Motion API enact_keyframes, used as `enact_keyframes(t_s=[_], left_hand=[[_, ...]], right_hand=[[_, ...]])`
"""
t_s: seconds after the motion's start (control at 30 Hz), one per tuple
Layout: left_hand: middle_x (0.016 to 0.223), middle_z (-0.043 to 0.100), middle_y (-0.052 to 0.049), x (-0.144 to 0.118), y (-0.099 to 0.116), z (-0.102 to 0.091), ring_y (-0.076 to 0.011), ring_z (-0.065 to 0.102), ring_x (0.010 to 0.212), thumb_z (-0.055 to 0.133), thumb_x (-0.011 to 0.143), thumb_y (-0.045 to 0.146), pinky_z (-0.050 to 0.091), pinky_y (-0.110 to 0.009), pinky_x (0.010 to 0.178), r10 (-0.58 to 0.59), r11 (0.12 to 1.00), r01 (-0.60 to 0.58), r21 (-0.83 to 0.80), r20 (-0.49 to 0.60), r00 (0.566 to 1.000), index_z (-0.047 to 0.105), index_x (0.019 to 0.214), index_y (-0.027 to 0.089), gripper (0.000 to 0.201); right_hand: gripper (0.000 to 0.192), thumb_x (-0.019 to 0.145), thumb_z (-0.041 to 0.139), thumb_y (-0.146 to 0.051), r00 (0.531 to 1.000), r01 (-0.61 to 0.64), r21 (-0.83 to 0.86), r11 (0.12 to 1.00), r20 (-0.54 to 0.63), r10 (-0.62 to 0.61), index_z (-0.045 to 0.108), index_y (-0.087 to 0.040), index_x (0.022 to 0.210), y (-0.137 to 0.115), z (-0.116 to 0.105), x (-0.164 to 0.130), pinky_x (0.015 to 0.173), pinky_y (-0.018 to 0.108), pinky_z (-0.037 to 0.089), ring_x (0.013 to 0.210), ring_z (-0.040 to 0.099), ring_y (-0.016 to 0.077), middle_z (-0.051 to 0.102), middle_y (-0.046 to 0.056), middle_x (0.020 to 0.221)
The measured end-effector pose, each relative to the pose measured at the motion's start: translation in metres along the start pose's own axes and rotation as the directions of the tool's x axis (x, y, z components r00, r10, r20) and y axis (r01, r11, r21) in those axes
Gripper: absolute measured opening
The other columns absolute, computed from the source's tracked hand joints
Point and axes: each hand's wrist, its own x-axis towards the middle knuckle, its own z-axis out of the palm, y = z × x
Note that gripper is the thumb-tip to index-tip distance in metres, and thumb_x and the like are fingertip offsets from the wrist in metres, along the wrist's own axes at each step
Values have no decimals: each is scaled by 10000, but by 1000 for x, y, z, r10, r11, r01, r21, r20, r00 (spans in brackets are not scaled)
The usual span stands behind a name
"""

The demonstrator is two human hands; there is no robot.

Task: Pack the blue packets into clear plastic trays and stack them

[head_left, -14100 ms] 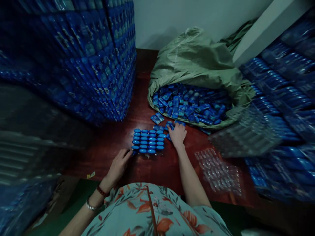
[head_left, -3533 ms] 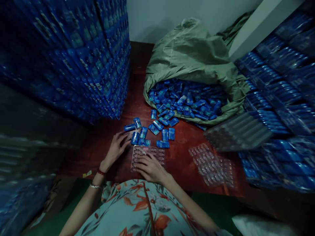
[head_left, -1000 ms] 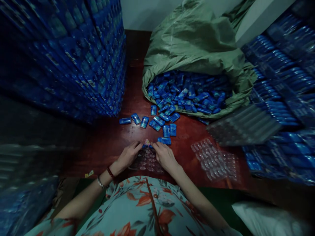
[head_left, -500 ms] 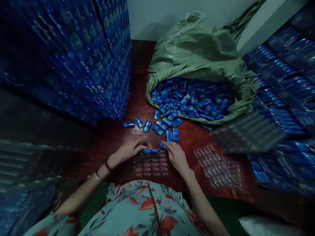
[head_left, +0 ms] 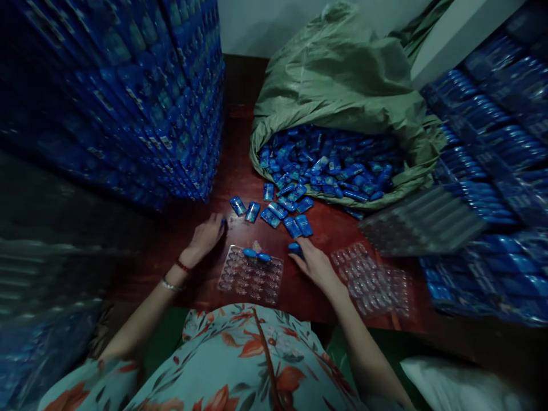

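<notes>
Filling of the clear tray [head_left: 250, 277] has barely begun: two blue packets [head_left: 256, 254] stand in its far row, and every other pocket that shows is vacant. The tray lies on the red-brown surface [head_left: 201, 285], near the person and between the two hands.

The left hand [head_left: 205, 237] rests on the surface just left of the tray's far corner, fingers curled over a blue packet [head_left: 223, 223] at their tips; whether it is gripped or only touched cannot be told. The right hand [head_left: 314, 264] lies just right of the tray, fingers closed loosely on another blue packet [head_left: 294, 248].

Loose packets [head_left: 278, 210] lie scattered just beyond the tray. Behind them a green sack [head_left: 342, 85] lies open, holding a large heap of the same packets [head_left: 329, 165]. Further empty trays [head_left: 370, 277] lie to the right. Stacks of filled trays [head_left: 128, 97] rise on the left and on the right [head_left: 492, 148].

By this showing, nearly all of the tray remains to be filled.

Writing: the packets carry pale printing, too small and blurred to read. No brand can be made out.
</notes>
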Motion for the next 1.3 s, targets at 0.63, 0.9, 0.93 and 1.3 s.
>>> enact_keyframes(t_s=[0.63,0.9,0.93,1.3], left_hand=[[1041,621,-72,-85,37,33,-177,584,940,453,922,223,486,-323,835,214,807,-352,-473,-322,922,511,1167,211,251],[1084,585,-117,-81,43,10,-268,530,967,522,876,325,440,-400,789,218,974,-221,46,57,974,564,1079,189,248],[1086,587,-113,-79,47,10,-266,534,979,542,863,299,440,-396,801,230,972,-234,31,97,968,553,1090,187,253],[1035,599,-60,-87,45,11,-176,605,913,500,870,141,497,-277,772,233,853,-234,-467,-62,971,499,1098,207,237]], right_hand=[[398,829,412,-39,896,385,-49,922,-221,-386,573,-164,1171,-38,53,-27,772,318,502,889,579,197,616,108,983],[407,817,414,-13,940,335,-207,919,135,-312,563,-198,1148,-73,18,-14,867,337,423,970,555,210,607,101,1027],[395,825,413,-21,936,343,-209,916,162,-314,564,-199,1143,-77,15,-12,860,340,423,960,559,212,609,102,1018],[412,869,446,-102,944,331,-219,918,58,-326,520,-209,1259,-63,31,-12,807,304,457,897,586,196,600,93,1008]])
